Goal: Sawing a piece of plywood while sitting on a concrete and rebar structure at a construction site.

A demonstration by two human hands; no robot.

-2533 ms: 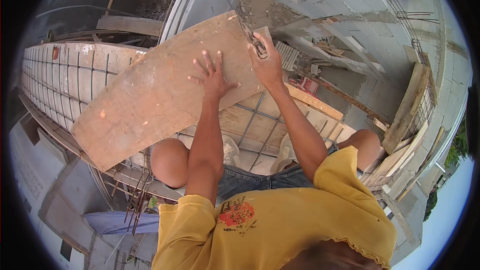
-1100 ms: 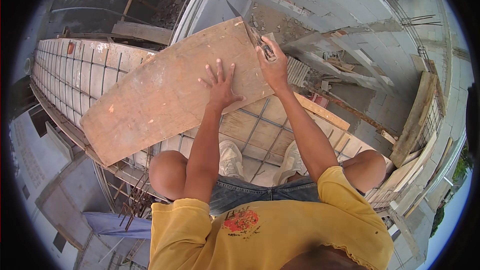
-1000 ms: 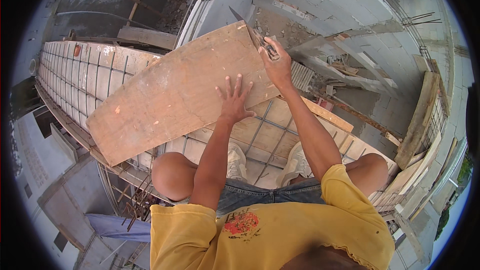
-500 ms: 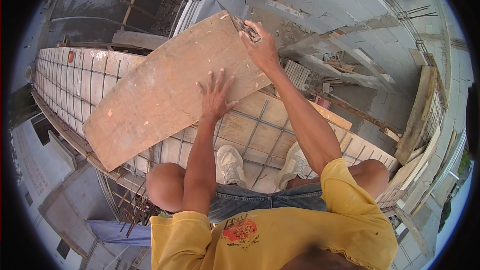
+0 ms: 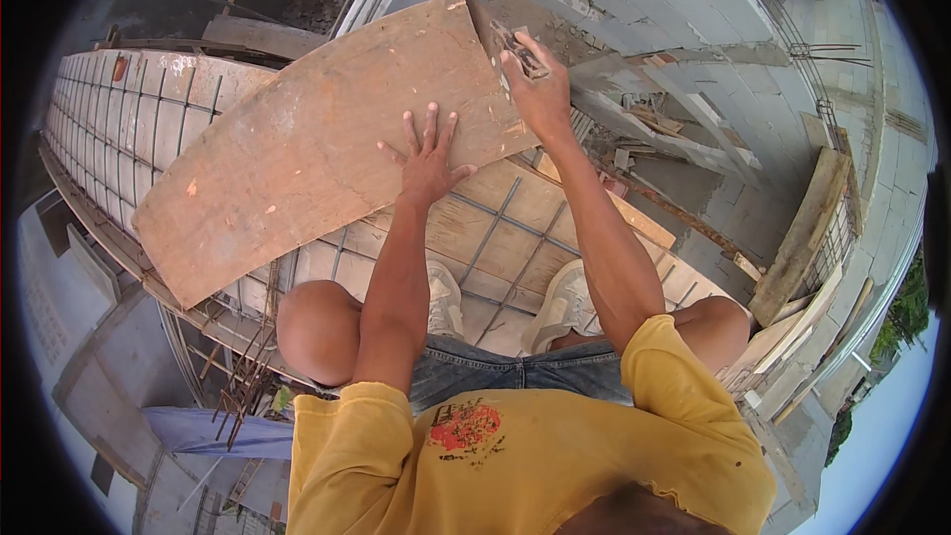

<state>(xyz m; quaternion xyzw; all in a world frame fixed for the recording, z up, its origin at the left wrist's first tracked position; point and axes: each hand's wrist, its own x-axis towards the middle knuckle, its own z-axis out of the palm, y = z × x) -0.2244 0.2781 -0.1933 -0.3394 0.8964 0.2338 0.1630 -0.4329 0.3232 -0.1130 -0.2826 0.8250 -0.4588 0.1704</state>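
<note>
A long plywood board lies slantwise in front of me over the steel mesh. My left hand rests flat on it near its right part, fingers spread. At the board's right end my right hand is closed round the worn handle of a handsaw. The dark blade stands along that end edge, and its tip juts beyond the board's far corner. How deep the blade sits against the wood cannot be made out.
Beneath my shoes runs a reinforcing steel mesh over formwork boards. Grey block walls enclose a lower space with rubble and planks at the far right. A thick timber lies at the right. Bent rebar sticks up at the lower left.
The saw has been drawn so that more of its blade shows past the board's far corner. The whole view has shifted slightly; my left hand stays on the board.
</note>
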